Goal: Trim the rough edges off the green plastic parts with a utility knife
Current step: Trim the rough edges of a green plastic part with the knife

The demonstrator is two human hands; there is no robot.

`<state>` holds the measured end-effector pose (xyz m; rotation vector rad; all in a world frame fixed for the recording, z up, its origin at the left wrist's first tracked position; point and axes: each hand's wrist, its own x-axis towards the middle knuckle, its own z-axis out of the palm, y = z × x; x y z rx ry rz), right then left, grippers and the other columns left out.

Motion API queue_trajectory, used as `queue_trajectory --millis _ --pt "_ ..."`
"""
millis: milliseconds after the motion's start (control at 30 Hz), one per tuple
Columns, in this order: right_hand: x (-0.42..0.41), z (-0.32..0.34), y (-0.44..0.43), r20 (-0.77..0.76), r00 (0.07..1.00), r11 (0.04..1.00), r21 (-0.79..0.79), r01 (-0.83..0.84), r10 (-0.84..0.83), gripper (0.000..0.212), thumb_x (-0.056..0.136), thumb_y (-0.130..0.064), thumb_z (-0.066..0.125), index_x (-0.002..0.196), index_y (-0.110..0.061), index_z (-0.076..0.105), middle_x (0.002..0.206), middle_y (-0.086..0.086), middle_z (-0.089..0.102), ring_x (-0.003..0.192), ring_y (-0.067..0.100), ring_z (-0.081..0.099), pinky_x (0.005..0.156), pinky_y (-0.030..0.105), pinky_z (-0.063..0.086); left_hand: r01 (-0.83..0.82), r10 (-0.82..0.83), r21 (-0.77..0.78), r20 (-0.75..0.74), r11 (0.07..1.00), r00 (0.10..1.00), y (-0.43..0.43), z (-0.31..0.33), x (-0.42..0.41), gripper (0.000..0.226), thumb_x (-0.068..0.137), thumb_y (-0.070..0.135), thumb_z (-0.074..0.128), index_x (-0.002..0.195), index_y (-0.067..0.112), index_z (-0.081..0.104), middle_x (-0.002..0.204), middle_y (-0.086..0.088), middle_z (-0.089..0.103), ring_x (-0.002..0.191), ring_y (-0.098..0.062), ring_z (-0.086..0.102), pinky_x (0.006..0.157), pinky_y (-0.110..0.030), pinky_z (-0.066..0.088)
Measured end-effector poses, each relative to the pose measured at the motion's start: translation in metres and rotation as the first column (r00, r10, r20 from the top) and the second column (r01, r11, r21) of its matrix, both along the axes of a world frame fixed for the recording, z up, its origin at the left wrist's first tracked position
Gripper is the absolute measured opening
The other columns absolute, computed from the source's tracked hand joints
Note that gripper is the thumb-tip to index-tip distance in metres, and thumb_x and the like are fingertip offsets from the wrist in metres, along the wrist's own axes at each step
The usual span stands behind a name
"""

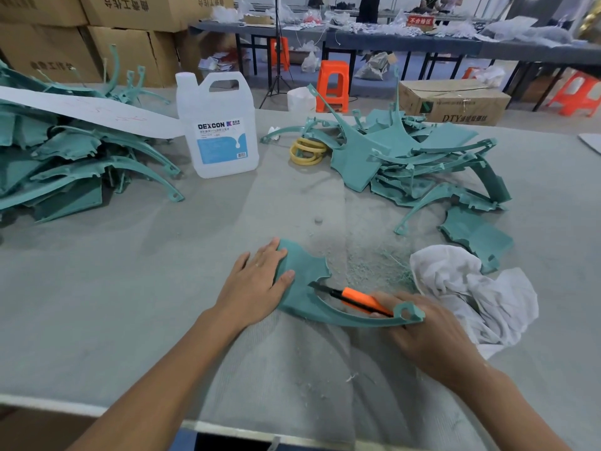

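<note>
1. One heap of green parts (pixel 74 164) fills the far left of the grey tabletop (pixel 130 271). A white paper strip (pixel 91 112) lies slanted across the top of it.
2. A clear jug (pixel 218 125) labelled DEXCON stands upright just right of that heap.
3. The left hand (pixel 260 281) lies flat with fingers straight and spread. Its palm is on the tabletop, and its fingertips and thumb press on the broad end of the green plastic part (pixel 302 288).
4. That part lies flat near the front middle of the tabletop. Its long axis runs left to right and dips slightly toward the person on the right. The broad plate is at the left, and a thin curved arm sweeps rightward to a ring-shaped tip that points right.
5. Yellow rings (pixel 307 151) lie stacked farther back, beside the second heap.
6. The utility knife (pixel 361 299), orange and black, slants from lower right to upper left. Its blade points left at the part's inner edge.
7. The right hand (pixel 432 333) has its fingers curled round the knife's handle, and the part's ring tip lies over those fingers.
8. Green shavings (pixel 374 268) are scattered just behind the knife.
9. The second heap (pixel 422 164) of green parts spreads across the right rear.
10. A crumpled white cloth (pixel 471 288) lies just right of the right hand.
</note>
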<state>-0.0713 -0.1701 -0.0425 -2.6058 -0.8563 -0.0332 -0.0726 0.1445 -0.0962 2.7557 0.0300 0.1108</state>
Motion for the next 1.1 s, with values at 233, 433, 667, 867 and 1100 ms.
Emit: queue_trajectory --millis 233,433,667,867,1100 --pt "0.000 0.003 -0.003 -0.102 0.994 0.996 0.085 -0.024 0.033 0.027 0.095 -0.034 0.060 0.117 -0.050 0.062 0.086 -0.027 0.060 0.080 0.001 0.060 0.067 0.028 0.050 0.010 -0.010 -0.002 -0.020 1.000 1.000 -0.001 0.003 -0.003 0.059 0.104 0.057 0.023 0.155 0.027 0.027 0.169 0.009 0.007 0.154 -0.008 0.007 0.125 -0.038 0.003" --pt "0.000 0.006 -0.007 -0.115 0.993 0.995 0.099 0.012 -0.001 0.029 0.097 -0.037 0.062 0.114 -0.059 0.054 0.088 -0.023 0.062 0.078 0.001 0.059 0.067 0.036 0.052 0.017 -0.018 -0.007 -0.018 1.000 1.000 -0.001 0.005 -0.004 0.059 0.104 0.057 0.024 0.155 0.028 0.028 0.169 0.009 0.008 0.154 -0.008 0.007 0.125 -0.038 0.003" --pt "-0.001 0.002 -0.011 -0.057 0.987 0.982 0.112 0.153 -0.148 0.027 0.091 -0.024 0.074 0.108 -0.044 0.070 0.087 -0.019 0.067 0.080 0.009 0.063 0.066 0.038 0.051 -0.011 0.010 0.021 0.043 1.000 0.999 -0.004 0.007 -0.005 0.058 0.102 0.059 0.029 0.155 0.036 0.027 0.167 0.007 0.016 0.151 -0.012 0.016 0.122 -0.036 0.011" --pt "-0.019 -0.008 -0.036 -0.200 0.896 0.842 0.307 0.442 -0.397 0.010 0.093 -0.041 0.065 0.085 -0.047 0.063 0.073 -0.020 0.064 0.072 0.003 0.059 0.061 0.027 0.042 -0.061 0.084 0.133 -0.178 0.989 0.980 0.003 0.032 0.007 0.092 0.071 0.088 0.038 0.150 0.039 0.031 0.145 0.003 0.030 0.130 -0.025 0.027 0.109 -0.041 0.025" --pt "-0.054 -0.003 -0.056 -0.346 0.786 0.579 0.536 0.614 -0.513 0.016 0.094 -0.041 0.063 0.104 -0.052 0.062 0.082 -0.015 0.071 0.063 0.007 0.070 0.061 0.029 0.054 -0.289 0.266 -0.104 -0.193 0.952 0.945 0.013 0.050 -0.010 0.083 0.049 0.080 0.078 0.101 0.026 0.043 0.109 0.006 0.048 0.106 -0.021 0.049 0.084 -0.034 0.044"
